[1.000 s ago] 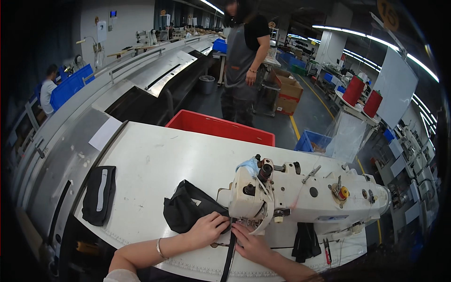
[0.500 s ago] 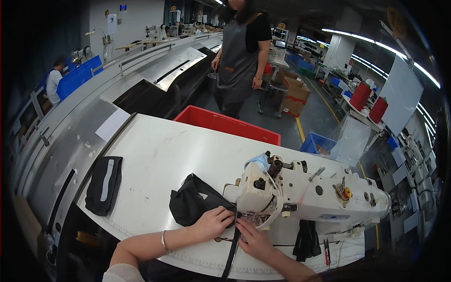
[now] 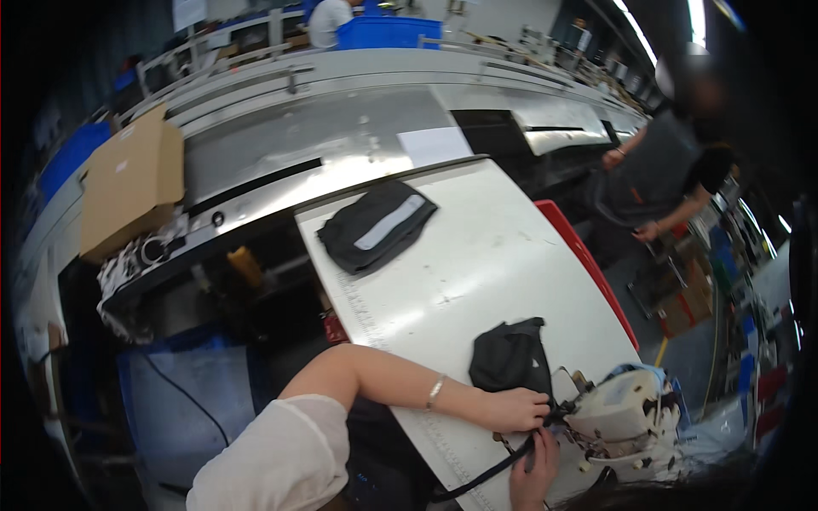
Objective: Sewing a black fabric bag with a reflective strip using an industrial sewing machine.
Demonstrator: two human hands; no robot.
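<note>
By the needle end of the white sewing machine (image 3: pixel 615 417), my left hand (image 3: pixel 514 410) is closed, its fingertips pinching the edge of a crumpled black fabric piece (image 3: pixel 504 358). My right hand (image 3: pixel 535 473) sits just below it, fingers bent around a narrow black fabric strip (image 3: pixel 487 473) that trails to the table's near edge. The exact grip of the fingertips is partly hidden. Farther left on the white table (image 3: pixel 460 264) lies a folded black fabric piece (image 3: pixel 379 228) with a pale grey stripe.
A red bin (image 3: pixel 588 266) stands against the table's far side. Beyond it a person in a dark apron (image 3: pixel 643 175) stands. A metal counter (image 3: pixel 281 140) with a white sheet (image 3: pixel 429 146) runs behind the table. An open cardboard box (image 3: pixel 135 180) is at left.
My view has swung left, so the table and machine appear lower right and the cardboard box shows. Both hands stay at the fabric beside the machine. The standing person's arms are now bent forward.
</note>
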